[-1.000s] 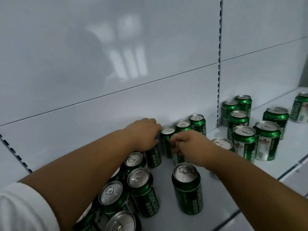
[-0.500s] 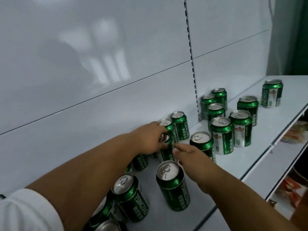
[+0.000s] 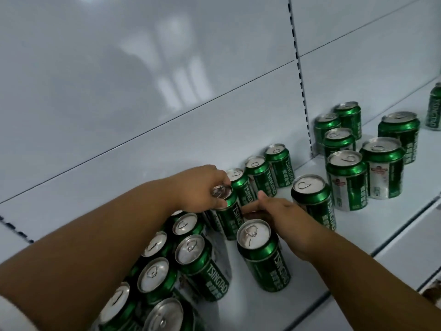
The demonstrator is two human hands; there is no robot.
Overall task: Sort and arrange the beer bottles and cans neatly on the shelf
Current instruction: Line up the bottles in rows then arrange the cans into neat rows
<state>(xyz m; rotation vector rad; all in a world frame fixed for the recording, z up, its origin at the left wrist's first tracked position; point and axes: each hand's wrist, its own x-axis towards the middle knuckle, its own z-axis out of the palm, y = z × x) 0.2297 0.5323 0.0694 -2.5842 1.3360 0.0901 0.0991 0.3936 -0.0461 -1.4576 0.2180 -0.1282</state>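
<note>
Your left hand (image 3: 199, 189) grips the top rim of a tilted green can (image 3: 228, 211) near the shelf's back wall (image 3: 143, 144). Your right hand (image 3: 284, 218) lies just beside it, fingers extended and holding nothing; contact is unclear. Bare shelf (image 3: 307, 280) lies toward the front edge. Your left arm hides part of the crowded cans (image 3: 191, 256); the far-right can (image 3: 434, 108) is cut off.
</note>
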